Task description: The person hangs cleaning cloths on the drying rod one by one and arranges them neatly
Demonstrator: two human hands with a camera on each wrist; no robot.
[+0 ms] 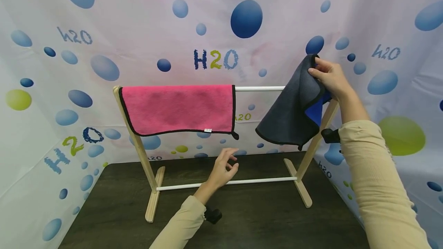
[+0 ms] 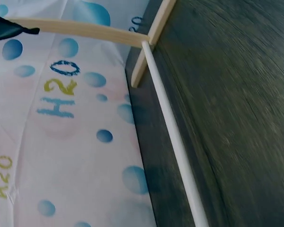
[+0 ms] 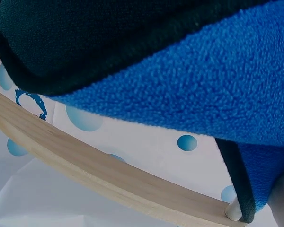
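A cleaning cloth (image 1: pixel 290 107), dark grey on one face and blue on the other with black edging, hangs from my right hand (image 1: pixel 330 76). That hand pinches it by an upper corner, in front of the right end of the rack's top bar (image 1: pixel 259 88). In the right wrist view the cloth's blue face (image 3: pixel 194 80) fills the upper part. A pink cloth (image 1: pixel 180 108) with black edging lies folded over the left part of the bar. My left hand (image 1: pixel 221 168) hovers before the lower bar (image 1: pixel 266 181), fingers loosely bent, holding nothing.
The wooden rack has a left upright (image 1: pixel 138 145), a right upright (image 1: pixel 311 153) and flat feet such as the right foot (image 1: pixel 299 183), all on a dark wood table (image 1: pixel 259 218). Behind it hangs a white curtain (image 1: pixel 138 3) printed with bubbles and H2O lettering.
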